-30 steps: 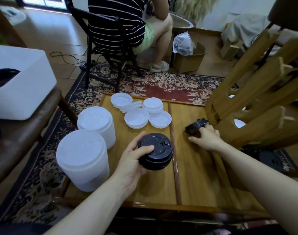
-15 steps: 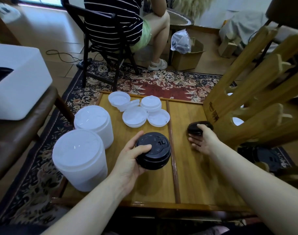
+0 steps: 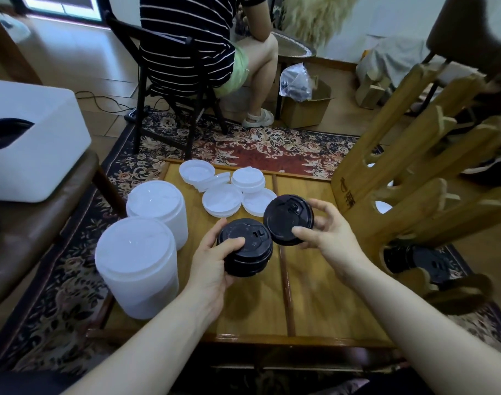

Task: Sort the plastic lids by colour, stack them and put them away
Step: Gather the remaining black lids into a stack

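Two hands are up over the wooden tabletop (image 3: 323,309), and each one holds something black; the left hand (image 3: 212,269) holds a stack of black lids (image 3: 247,249), with its thumb bent over the top and its fingers (image 3: 215,228) curled round the far side; the right hand (image 3: 331,238) holds one black lid (image 3: 287,219), tilted so its top faces the camera, pinched by the rim between the thumb in front and the fingers (image 3: 319,205) bent round the back; the one lid sits just beside the stack, up and to the right of it, and I cannot tell if they touch; some white lids (image 3: 222,199) lie loose at the far side of the tabletop, touching each other; two tall white tubs (image 3: 135,266) stand at the left edge, one behind the other; a wooden rack (image 3: 414,178) stands at the right, and more black lids (image 3: 406,259) show in its low slot; a person in a striped shirt (image 3: 186,32) sits on a black chair (image 3: 163,89) on the far side of the rug (image 3: 272,146).
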`<control>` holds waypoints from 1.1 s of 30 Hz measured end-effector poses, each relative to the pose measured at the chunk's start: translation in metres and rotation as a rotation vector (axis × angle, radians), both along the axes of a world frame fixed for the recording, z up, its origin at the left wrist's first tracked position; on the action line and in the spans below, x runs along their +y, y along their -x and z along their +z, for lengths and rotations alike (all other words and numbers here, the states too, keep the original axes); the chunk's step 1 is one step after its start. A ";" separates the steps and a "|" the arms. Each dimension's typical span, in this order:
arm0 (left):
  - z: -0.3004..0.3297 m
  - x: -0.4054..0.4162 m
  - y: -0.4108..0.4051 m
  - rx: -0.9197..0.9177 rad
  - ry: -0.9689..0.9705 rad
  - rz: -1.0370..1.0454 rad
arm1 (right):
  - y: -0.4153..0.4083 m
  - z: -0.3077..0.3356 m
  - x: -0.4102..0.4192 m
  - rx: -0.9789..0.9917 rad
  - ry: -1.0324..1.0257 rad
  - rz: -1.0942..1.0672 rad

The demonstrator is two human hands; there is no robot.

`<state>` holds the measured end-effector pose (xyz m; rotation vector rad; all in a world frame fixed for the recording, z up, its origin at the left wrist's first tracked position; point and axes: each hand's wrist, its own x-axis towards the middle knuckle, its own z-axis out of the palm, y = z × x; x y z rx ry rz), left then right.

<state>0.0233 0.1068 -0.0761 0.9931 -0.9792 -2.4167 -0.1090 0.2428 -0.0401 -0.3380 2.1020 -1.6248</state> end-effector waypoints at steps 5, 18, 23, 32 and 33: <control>-0.001 -0.001 0.001 0.001 0.029 0.037 | -0.016 0.011 0.006 0.047 0.166 0.037; -0.009 0.000 0.001 0.021 0.082 -0.038 | -0.015 0.005 0.004 -0.230 0.154 0.144; -0.006 0.002 0.001 0.038 0.073 -0.069 | -0.020 -0.001 0.001 -0.039 -0.044 0.140; -0.003 0.005 0.000 0.054 0.114 -0.130 | -0.026 -0.002 -0.001 0.048 -0.124 0.177; -0.004 0.005 0.000 0.055 0.118 -0.114 | -0.026 -0.003 -0.001 0.052 -0.135 0.173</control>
